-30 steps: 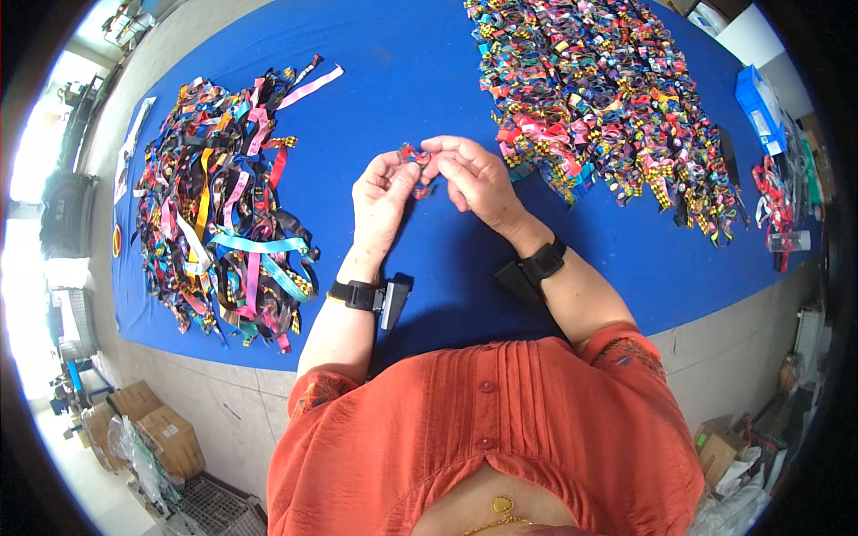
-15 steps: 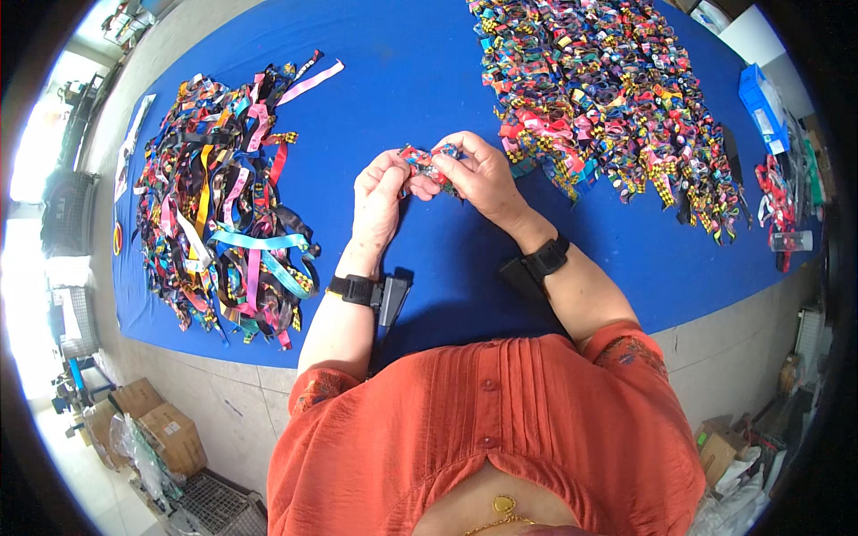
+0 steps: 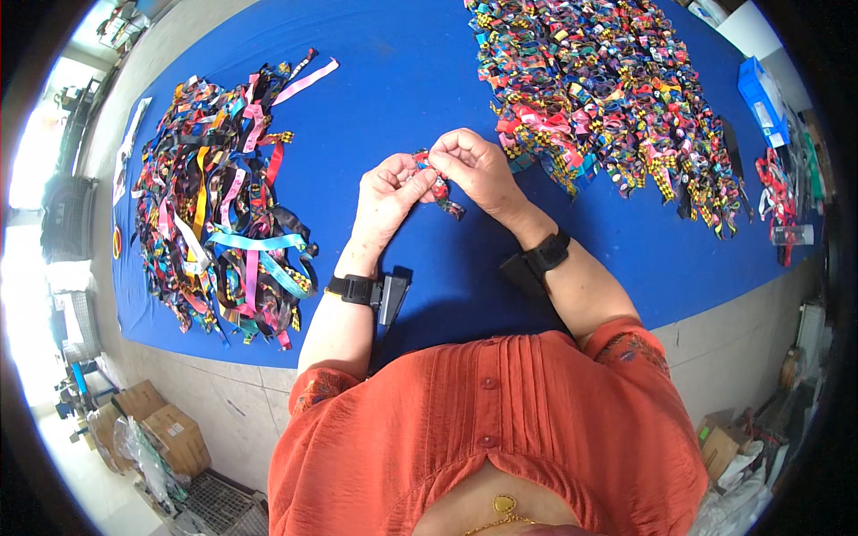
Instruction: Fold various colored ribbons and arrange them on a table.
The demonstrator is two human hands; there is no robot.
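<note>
Blue-covered counter lies beneath forearms pointing toward twelve o'clock. Turned inward, left hand and right hand, nearly closed, pinch a patterned ribbon between them, tail toward five. Loose ribbons pile at nine.

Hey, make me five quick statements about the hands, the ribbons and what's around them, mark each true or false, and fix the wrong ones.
1. The left hand and the right hand both hold one small patterned ribbon piece. True.
2. The tangled ribbon heap with long loose strips lies to the right of the hands. False: it lies to their left.
3. The cloth under the ribbons is yellow. False: it is blue.
4. A blue container stands to the right of the larger ribbon spread. True.
5. Only one wrist wears a black band. False: both wrists do.
</note>
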